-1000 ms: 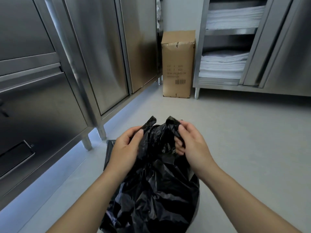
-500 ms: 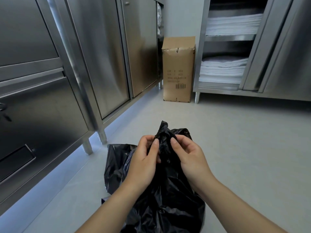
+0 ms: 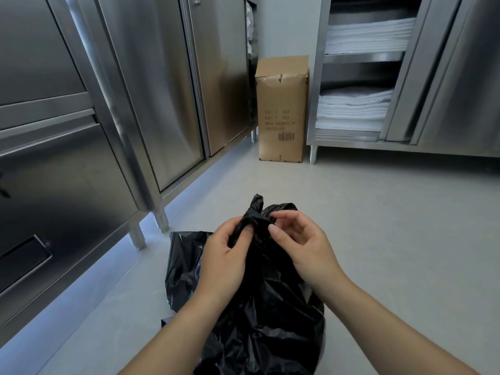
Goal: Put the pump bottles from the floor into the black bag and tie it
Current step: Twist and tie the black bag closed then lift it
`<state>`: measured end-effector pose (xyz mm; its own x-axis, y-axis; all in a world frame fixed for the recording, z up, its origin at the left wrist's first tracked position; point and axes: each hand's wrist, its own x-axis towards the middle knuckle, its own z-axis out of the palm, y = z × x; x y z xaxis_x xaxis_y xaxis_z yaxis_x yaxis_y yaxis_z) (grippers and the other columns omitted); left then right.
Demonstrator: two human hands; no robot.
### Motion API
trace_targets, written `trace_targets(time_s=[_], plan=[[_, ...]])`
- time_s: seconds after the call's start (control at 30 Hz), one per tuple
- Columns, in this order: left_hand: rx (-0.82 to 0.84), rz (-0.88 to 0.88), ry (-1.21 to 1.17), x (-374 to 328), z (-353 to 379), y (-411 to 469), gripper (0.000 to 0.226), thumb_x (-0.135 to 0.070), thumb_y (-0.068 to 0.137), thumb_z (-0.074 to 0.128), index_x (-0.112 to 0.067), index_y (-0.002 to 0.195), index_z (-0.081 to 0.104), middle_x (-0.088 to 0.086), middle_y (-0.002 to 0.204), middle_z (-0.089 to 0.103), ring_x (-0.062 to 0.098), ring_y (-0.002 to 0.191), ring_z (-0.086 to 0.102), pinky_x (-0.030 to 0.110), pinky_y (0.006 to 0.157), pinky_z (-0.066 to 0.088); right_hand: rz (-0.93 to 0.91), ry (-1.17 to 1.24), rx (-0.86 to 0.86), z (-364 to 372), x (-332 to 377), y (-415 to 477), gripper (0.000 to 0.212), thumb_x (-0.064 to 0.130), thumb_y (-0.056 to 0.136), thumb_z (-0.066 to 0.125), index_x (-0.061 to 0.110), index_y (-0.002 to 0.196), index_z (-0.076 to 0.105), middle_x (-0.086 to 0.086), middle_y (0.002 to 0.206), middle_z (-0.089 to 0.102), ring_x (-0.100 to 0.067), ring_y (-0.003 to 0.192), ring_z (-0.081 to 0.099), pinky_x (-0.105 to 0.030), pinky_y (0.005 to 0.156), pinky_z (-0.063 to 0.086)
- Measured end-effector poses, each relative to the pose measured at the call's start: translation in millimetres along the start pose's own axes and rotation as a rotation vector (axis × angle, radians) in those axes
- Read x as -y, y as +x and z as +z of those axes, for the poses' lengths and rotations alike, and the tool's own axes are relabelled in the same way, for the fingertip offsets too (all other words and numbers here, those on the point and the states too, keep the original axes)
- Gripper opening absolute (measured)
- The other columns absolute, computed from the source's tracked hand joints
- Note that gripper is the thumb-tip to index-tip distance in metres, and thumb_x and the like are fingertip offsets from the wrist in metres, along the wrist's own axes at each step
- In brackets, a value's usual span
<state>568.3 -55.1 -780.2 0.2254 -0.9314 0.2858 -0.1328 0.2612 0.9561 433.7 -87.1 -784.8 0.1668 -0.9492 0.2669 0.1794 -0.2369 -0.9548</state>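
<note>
A black plastic bag (image 3: 265,320) stands bulging on the grey floor in front of me. Its top is gathered into a twisted neck (image 3: 257,215) that sticks up between my hands. My left hand (image 3: 224,258) grips the neck from the left, thumb and fingers curled round the plastic. My right hand (image 3: 303,244) pinches the neck from the right with thumb and fingertips. No pump bottles show; whatever the bag holds is hidden by the plastic.
Stainless steel cabinets (image 3: 108,117) on short legs line the left side. A tall cardboard box (image 3: 282,109) stands at the back. An open steel cabinet (image 3: 357,104) with stacked white towels is at the back right. Grey floor (image 3: 405,226) stretches to the right.
The two separate bag ends held apart a second ago have been brought together into one twisted neck. Both hands have closed in on it; the view has tilted slightly upward.
</note>
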Motion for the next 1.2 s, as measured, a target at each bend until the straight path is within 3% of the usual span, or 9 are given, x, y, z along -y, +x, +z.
trace_targets(time_s=[0.13,0.27,0.33,0.43,0.6,0.7,0.83,1.1,1.2], plan=[[0.003,-0.041,0.073,1,-8,6,0.017,-0.031,0.091,0.055,-0.036,0.093,0.07,-0.009,0.103,0.068,0.004,0.101,0.062,0.028,0.091,0.046,0.007,-0.051,0.093,-17,13,2,0.021,0.021,0.078,0.068,0.024,0.1,0.068,0.004,0.09,0.066,-0.007,0.082,0.063,-0.017,0.075,0.049],[0.208,-0.046,0.112,-2,-11,4,0.018,-0.026,0.092,0.054,-0.029,0.094,0.071,-0.005,0.097,0.065,0.007,0.096,0.062,0.024,0.086,0.045,0.046,-0.041,0.205,-14,16,4,0.052,0.031,0.065,0.07,0.018,0.115,0.062,0.0,0.093,0.062,-0.01,0.082,0.059,-0.021,0.079,0.05],[0.259,-0.025,0.13,-3,-9,1,0.018,-0.024,0.092,0.054,-0.027,0.089,0.071,-0.006,0.09,0.062,0.004,0.088,0.061,0.016,0.079,0.044,0.047,-0.07,0.23,-9,14,4,0.042,0.026,0.073,0.07,0.017,0.113,0.064,-0.01,0.09,0.059,-0.015,0.084,0.056,-0.03,0.081,0.048],[0.26,-0.028,0.141,-3,-7,-1,0.018,-0.021,0.09,0.057,-0.025,0.077,0.069,-0.012,0.079,0.059,0.002,0.077,0.057,0.014,0.072,0.042,-0.003,-0.149,0.196,-7,10,6,0.009,0.015,0.085,0.065,0.006,0.085,0.066,-0.022,0.082,0.055,-0.023,0.077,0.052,-0.044,0.075,0.044],[0.192,-0.071,0.054,-4,-22,4,0.017,-0.02,0.085,0.064,-0.028,0.096,0.072,0.001,0.095,0.073,0.003,0.09,0.067,0.014,0.081,0.051,-0.021,-0.048,0.061,-9,8,9,0.008,0.013,0.085,0.064,0.01,0.083,0.071,-0.003,0.084,0.074,-0.016,0.08,0.068,-0.033,0.078,0.054],[0.171,-0.095,0.048,-13,-31,6,0.019,-0.024,0.089,0.056,-0.026,0.099,0.072,-0.01,0.093,0.074,0.001,0.091,0.066,0.016,0.081,0.051,-0.033,-0.042,0.052,-8,13,7,0.007,0.011,0.085,0.064,0.01,0.084,0.07,0.001,0.084,0.075,-0.012,0.08,0.069,-0.023,0.074,0.054],[0.158,-0.15,0.046,-43,-38,13,0.025,-0.029,0.093,0.046,-0.027,0.103,0.069,-0.021,0.085,0.071,-0.002,0.091,0.064,0.022,0.083,0.048,-0.045,-0.016,-0.014,5,42,5,0.023,0.008,0.084,0.065,0.028,0.084,0.075,0.011,0.087,0.076,-0.005,0.087,0.069,-0.016,0.077,0.051],[0.089,-0.317,0.074,-191,-83,38,0.022,-0.034,0.094,0.046,-0.036,0.099,0.068,-0.018,0.092,0.07,-0.003,0.094,0.063,0.013,0.078,0.046,0.242,-0.023,-0.182,48,183,33,0.024,-0.001,0.083,0.064,0.014,0.101,0.068,0.002,0.099,0.071,0.004,0.084,0.066,-0.017,0.089,0.05],[0.115,-0.353,0.077,-262,-103,52,0.022,-0.033,0.094,0.048,-0.037,0.096,0.069,-0.019,0.09,0.07,-0.003,0.091,0.063,0.008,0.072,0.046,0.253,-0.061,-0.178,72,257,51,0.026,-0.001,0.081,0.066,0.017,0.1,0.068,0.011,0.094,0.07,0.008,0.081,0.065,-0.011,0.083,0.05]])
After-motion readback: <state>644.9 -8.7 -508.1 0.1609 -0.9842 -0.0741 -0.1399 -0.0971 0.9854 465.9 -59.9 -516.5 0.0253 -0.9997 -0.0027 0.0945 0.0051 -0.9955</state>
